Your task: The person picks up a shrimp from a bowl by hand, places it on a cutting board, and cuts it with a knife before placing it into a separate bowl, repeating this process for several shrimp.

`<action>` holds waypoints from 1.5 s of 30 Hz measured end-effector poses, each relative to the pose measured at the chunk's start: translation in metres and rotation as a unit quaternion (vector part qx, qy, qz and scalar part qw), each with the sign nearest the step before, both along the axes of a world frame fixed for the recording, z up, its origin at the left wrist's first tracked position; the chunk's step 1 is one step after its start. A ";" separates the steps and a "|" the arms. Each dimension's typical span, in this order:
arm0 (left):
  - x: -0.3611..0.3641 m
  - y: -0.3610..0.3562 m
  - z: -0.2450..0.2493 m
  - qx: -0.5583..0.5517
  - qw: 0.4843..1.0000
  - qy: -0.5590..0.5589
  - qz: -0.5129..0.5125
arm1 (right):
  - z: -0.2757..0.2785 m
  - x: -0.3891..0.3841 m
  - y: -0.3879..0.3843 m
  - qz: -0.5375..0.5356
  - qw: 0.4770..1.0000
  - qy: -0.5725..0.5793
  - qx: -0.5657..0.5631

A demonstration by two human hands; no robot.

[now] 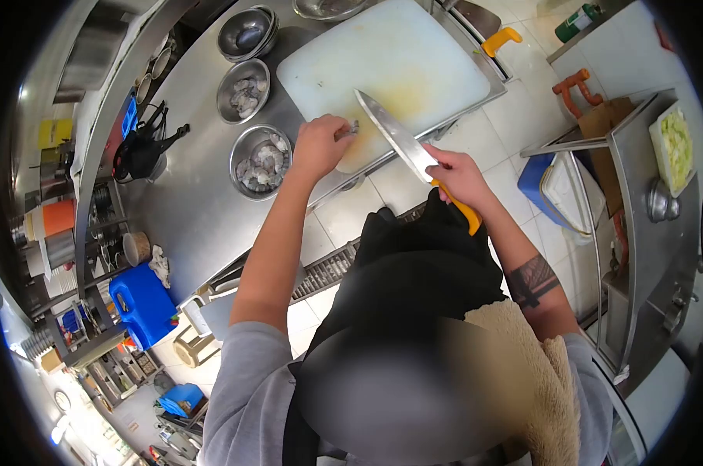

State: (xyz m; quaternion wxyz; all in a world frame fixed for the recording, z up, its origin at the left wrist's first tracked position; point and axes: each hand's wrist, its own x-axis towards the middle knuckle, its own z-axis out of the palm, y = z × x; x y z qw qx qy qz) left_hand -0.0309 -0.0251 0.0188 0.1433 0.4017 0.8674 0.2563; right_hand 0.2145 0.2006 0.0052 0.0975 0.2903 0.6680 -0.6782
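My right hand (462,180) is wrapped round the yellow handle of a large kitchen knife (394,133), whose blade slants up and left over the near edge of the white cutting board (398,46). At the board's near left corner, my left hand (322,146) pinches a small grey shrimp (354,127), mostly hidden by the fingers. Left of that hand stands a steel bowl (235,165) of peeled shrimp (262,167). Just beyond it, a second steel bowl (221,97) holds greyish shrimp (248,97).
Stacked steel bowls (247,33) and another bowl (328,6) stand at the back of the steel counter (188,210). A second yellow handle (501,40) sticks out past the board's right corner. To the right are a blue cooler (536,186) and a tray of chopped greens (672,147).
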 end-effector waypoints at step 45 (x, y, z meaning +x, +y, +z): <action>0.026 0.007 -0.030 0.079 0.990 0.075 0.089 | 0.036 0.101 -0.003 0.061 0.993 -0.097 -0.021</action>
